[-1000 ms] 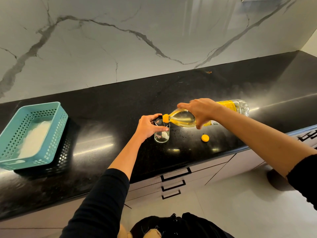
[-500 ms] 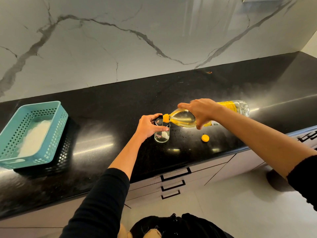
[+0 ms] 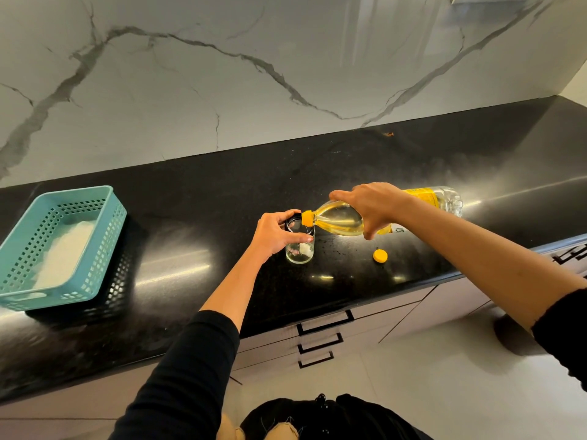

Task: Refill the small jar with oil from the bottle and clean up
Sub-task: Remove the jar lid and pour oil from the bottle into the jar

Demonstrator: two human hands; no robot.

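Note:
A small clear glass jar (image 3: pixel 300 252) with a dark rim stands upright on the black countertop (image 3: pixel 197 249). My left hand (image 3: pixel 274 235) grips its upper part. My right hand (image 3: pixel 371 208) holds a plastic oil bottle (image 3: pixel 340 219) tipped nearly flat, its yellow neck over the jar's mouth. Yellow oil fills the bottle's neck end. A little liquid shows at the jar's bottom. The bottle's yellow cap (image 3: pixel 380 256) lies on the counter to the right of the jar.
A teal perforated basket (image 3: pixel 104 249) with a white cloth (image 3: pixel 63 252) inside sits at the counter's left. A marble wall rises behind. Drawers with black handles (image 3: pixel 324 325) lie below the counter's front edge.

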